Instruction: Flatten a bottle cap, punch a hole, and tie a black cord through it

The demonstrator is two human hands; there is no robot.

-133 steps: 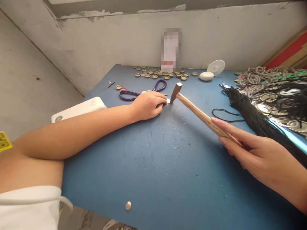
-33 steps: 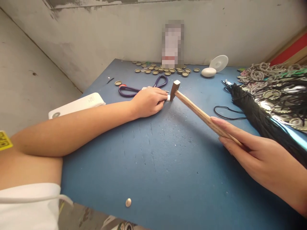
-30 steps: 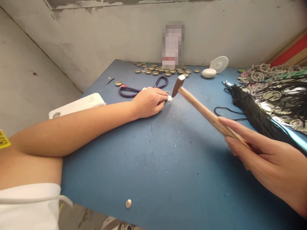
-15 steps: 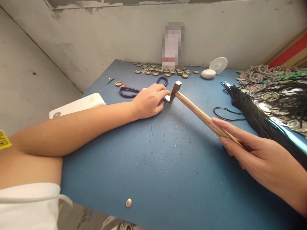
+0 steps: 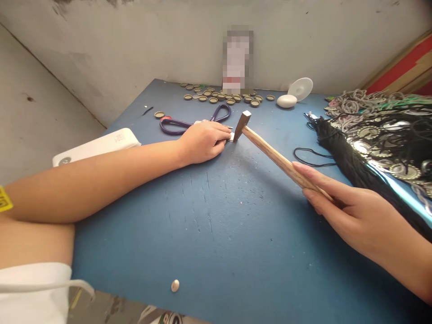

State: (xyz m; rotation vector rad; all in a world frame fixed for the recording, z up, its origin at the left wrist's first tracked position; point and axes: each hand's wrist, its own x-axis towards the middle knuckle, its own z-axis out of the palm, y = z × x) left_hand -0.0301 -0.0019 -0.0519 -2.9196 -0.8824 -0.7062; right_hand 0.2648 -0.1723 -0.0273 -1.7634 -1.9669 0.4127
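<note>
My right hand (image 5: 340, 202) is closed round the wooden handle of a hammer (image 5: 273, 157), whose metal head points down close to the table. At the head's left side, my left hand (image 5: 204, 140) pinches a small bottle cap (image 5: 232, 137) with a white inside, held on the blue table (image 5: 222, 216). The hammer head covers part of the cap, and whether the two touch is hard to tell. Purple-handled scissors (image 5: 173, 127) lie just behind my left hand, partly hidden by it.
Several bottle caps (image 5: 254, 103) lie along the wall. A white power bank (image 5: 97, 146) is left, beyond my forearm. White round objects (image 5: 286, 101) stand at the back. Black cords (image 5: 351, 157) and strung caps (image 5: 405, 170) fill the right side. A small button-like piece (image 5: 175, 285) lies near the front edge.
The whole view has shifted a little, moving things slightly left. The cap by my left fingertips looks more tilted or covered than before. Both hands keep their holds.
</note>
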